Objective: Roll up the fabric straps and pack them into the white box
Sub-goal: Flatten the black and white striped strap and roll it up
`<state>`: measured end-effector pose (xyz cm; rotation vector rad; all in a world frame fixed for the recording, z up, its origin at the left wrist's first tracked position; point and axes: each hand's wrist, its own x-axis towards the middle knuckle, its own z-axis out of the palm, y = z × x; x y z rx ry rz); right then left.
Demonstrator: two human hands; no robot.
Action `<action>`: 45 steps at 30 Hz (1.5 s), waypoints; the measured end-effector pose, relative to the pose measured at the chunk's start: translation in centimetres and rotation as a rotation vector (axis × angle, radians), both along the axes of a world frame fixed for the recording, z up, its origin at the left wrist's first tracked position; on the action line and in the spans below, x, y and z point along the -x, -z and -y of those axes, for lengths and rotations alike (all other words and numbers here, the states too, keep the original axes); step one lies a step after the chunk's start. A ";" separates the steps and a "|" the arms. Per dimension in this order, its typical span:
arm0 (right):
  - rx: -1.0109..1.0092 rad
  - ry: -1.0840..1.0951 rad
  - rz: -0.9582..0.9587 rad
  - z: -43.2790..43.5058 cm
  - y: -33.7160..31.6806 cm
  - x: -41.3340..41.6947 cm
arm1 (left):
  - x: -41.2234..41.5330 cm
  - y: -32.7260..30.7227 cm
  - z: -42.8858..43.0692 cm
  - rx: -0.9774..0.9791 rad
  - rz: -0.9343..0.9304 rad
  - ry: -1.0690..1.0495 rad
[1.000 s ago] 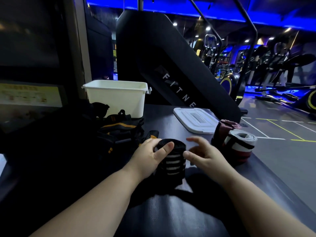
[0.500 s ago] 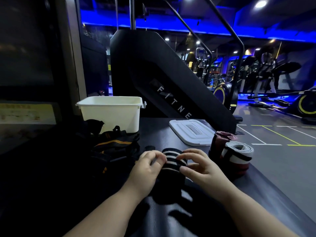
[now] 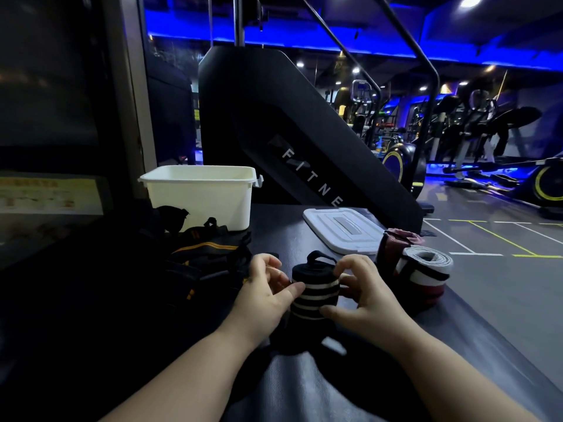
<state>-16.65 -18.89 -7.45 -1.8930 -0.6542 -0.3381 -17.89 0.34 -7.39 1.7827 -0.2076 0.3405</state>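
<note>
Two hands close around one black strap with white stripes [image 3: 315, 295], rolled into an upright cylinder on the dark bench [image 3: 463, 336]. The left hand [image 3: 266, 292] pins its side with thumb and curled fingers [image 3: 268, 264], and the right hand [image 3: 367, 300] clasps the opposite side, likely to keep the winding tight. Two finished rolls [image 3: 425, 271] stand just right of it, while unrolled straps [image 3: 207, 254] heap at left. The white box [image 3: 201, 199] waits open behind them, with its lid [image 3: 344, 229] lying apart beside it.

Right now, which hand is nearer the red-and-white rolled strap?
Right. The right hand is just left of the red-and-white rolled strap; the left hand is beyond the striped roll, farther left.
</note>
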 end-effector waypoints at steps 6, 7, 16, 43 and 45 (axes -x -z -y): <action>-0.028 0.008 -0.067 0.2 0.3 -0.3 | 0.0 0.2 -0.5 0.045 -0.006 0.123; -0.025 -0.003 -0.079 0.2 0.3 -0.3 | 0.0 0.3 -0.6 0.043 -0.010 0.145; -0.021 -0.084 -0.154 0.2 0.0 0.3 | 0.1 -0.2 -0.4 0.060 -0.007 0.211; 0.100 -0.187 -0.349 0.3 -1.4 1.2 | 0.0 -1.3 -0.4 0.400 -0.062 0.255; 0.099 -0.194 -0.366 0.5 -1.4 1.2 | 0.1 -1.3 -0.4 0.320 -0.051 0.236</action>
